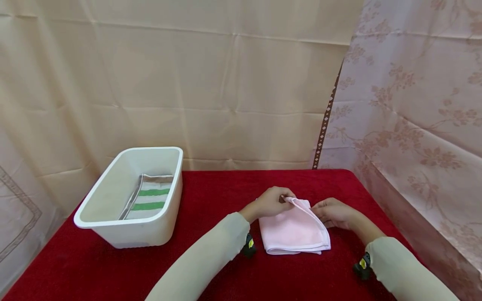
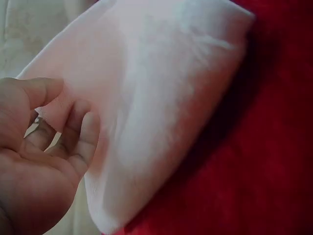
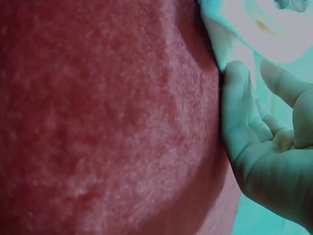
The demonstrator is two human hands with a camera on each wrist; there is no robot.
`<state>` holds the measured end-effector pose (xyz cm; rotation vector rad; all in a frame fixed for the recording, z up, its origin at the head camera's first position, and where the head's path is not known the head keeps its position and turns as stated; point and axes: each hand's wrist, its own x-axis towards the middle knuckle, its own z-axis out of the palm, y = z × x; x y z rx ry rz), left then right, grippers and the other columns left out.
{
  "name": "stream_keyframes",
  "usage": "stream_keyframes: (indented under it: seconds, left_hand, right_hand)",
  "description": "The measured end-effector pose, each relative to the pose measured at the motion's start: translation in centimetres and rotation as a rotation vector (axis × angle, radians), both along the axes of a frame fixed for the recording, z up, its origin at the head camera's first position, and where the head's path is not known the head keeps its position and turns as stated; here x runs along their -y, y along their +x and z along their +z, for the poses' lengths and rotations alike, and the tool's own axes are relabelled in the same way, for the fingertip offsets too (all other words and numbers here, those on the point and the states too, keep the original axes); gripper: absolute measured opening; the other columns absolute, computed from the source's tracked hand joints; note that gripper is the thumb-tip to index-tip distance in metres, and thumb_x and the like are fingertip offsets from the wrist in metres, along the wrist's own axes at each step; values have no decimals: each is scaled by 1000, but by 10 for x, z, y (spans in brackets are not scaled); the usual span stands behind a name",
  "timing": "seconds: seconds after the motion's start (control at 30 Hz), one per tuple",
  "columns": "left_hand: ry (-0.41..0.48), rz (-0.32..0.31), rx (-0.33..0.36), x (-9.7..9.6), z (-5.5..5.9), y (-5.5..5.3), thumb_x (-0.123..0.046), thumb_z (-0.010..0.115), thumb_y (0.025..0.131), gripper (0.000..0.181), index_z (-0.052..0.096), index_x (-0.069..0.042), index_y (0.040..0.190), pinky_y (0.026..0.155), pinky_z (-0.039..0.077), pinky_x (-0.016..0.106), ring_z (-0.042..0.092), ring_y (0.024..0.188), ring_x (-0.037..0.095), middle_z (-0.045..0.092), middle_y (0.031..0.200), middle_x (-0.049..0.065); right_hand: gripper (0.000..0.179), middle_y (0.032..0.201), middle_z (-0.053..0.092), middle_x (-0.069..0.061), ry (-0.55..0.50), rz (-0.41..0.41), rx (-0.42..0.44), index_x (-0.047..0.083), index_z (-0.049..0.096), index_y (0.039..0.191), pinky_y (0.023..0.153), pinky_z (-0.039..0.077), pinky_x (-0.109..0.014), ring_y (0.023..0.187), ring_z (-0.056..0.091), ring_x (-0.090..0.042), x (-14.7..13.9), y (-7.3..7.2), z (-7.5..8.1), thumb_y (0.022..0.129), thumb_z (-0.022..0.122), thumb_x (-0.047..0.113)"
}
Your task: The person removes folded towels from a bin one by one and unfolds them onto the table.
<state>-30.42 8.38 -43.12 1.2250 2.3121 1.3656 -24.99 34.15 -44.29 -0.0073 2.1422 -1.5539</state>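
A pink cloth (image 1: 290, 230) with a pale stitched edge lies folded on the red table cover, its far side partly lifted. My left hand (image 1: 272, 201) pinches the raised far edge between thumb and fingers. In the left wrist view, the cloth (image 2: 146, 107) hangs from that left hand (image 2: 44, 137) and slopes down towards the red cover. At the cloth's right edge is my right hand (image 1: 336, 213), fingertips against the fabric. From the right wrist, the right hand (image 3: 274, 142) shows thumb and forefinger apart, beside the cloth (image 3: 230, 44); the cloth partly hides the contact.
To the left stands a white plastic tub (image 1: 165, 225) holding a striped green-and-white cloth (image 1: 150, 198). A red cover (image 1: 222, 188) spreads over the table. Beige curtains (image 1: 211, 83) hang behind, and a floral curtain (image 1: 421, 125) borders the right side.
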Motion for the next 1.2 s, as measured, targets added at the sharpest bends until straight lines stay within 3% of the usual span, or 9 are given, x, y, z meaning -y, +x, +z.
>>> stream_keyframes:
  seconds: [0.17,0.43,0.63,0.87,1.2]
  left_hand:
    - [54,-10,45,18,1,1,0,70,94,11,74,-4,103,73,48,19,53,82,5,65,89,0]
    - [128,3,212,44,0,4,6,68,90,20,74,-4,105,71,56,25,62,80,11,70,97,2]
    - [307,25,424,62,-2,8,10,65,90,22,70,7,111,77,62,37,68,81,16,71,100,10]
    - [451,62,552,85,-2,10,11,60,91,20,63,14,111,80,61,45,68,82,17,70,95,6]
    - [602,159,713,116,4,9,8,55,89,22,69,-10,90,73,57,37,64,88,16,66,94,3]
  right_hand:
    - [18,86,66,-6,128,-31,-72,-7,64,106,67,60,-34,75,66,-18,10,1,2,91,57,-1]
    - [19,76,56,-5,214,-20,-184,-6,62,98,56,54,-28,66,57,-15,20,5,-1,79,59,-8]
    - [23,73,56,-4,196,-27,-201,-9,59,101,59,58,-32,67,58,-16,20,6,-2,81,70,-3]
    - [28,74,58,-5,220,-30,-192,-7,59,99,59,59,-32,66,60,-16,22,6,1,82,79,3]
    - [31,73,58,-5,291,-45,-162,-3,60,99,60,58,-32,66,59,-17,23,6,5,82,83,7]
